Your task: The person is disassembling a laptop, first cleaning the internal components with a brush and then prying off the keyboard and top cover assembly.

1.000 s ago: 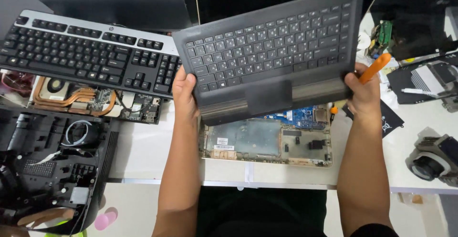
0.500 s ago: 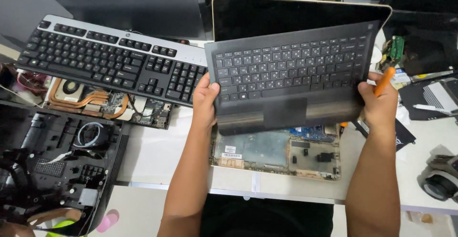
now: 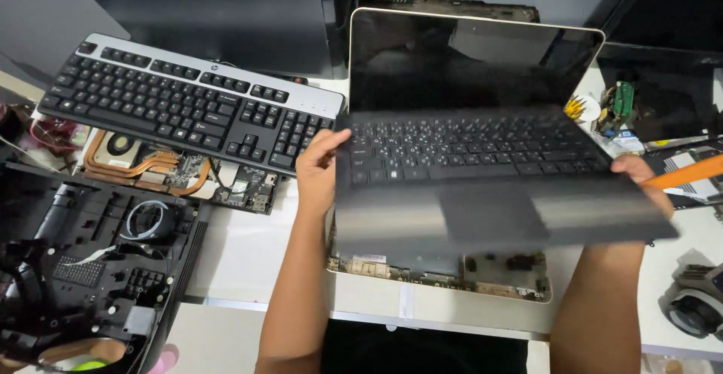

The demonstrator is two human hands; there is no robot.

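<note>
gripping the keyboard cover (image 3: 482, 186) by both side edges, my left hand (image 3: 320, 169) and right hand (image 3: 640, 182) hold it level above the open laptop base (image 3: 444, 272), so it clears the screen (image 3: 467, 58).

Keyboard (image 3: 188, 106) left of laptop (image 3: 482, 155)

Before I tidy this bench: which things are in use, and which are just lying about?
In use:
left hand
right hand
laptop keyboard cover
open laptop base
laptop screen
orange pry tool

Lying about:
desktop keyboard
copper heatsink board
black plastic chassis
</note>
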